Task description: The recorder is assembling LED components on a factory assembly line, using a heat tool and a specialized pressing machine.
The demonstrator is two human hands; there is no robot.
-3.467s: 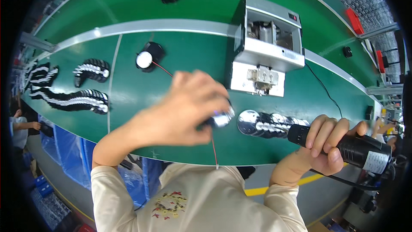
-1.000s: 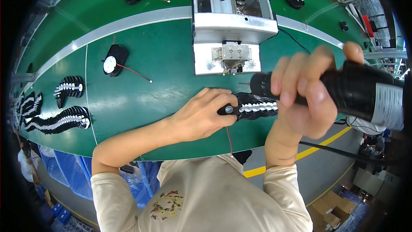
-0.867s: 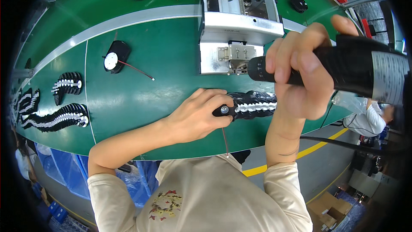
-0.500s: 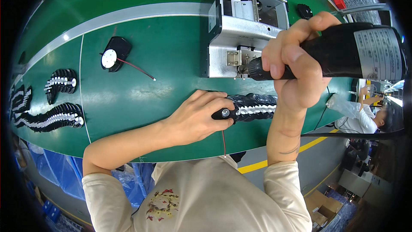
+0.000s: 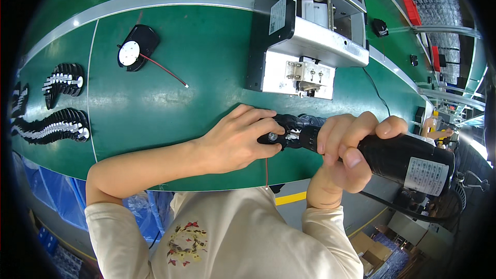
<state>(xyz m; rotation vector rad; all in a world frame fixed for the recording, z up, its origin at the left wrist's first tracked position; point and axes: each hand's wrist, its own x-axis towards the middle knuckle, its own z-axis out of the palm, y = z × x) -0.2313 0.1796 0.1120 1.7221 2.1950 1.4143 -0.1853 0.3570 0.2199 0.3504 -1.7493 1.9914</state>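
My left hand (image 5: 235,142) rests on the green bench (image 5: 170,113) and pinches a small black round part (image 5: 273,137) with a thin red wire hanging from it. My right hand (image 5: 346,150) grips a black electric screwdriver (image 5: 398,160) lying almost level, its tip pressed against that part. A row of similar black parts (image 5: 305,122) lies just behind the hands, partly hidden by my fingers.
A grey and black machine (image 5: 305,36) stands on the bench behind the hands. A black round part with a white disc and red wire (image 5: 135,49) lies at the far left. Curved rows of stacked black parts (image 5: 54,124) line the left edge.
My right hand has brought the screwdriver down from beside the machine to the part in my left hand. The left hand has stayed on the part.
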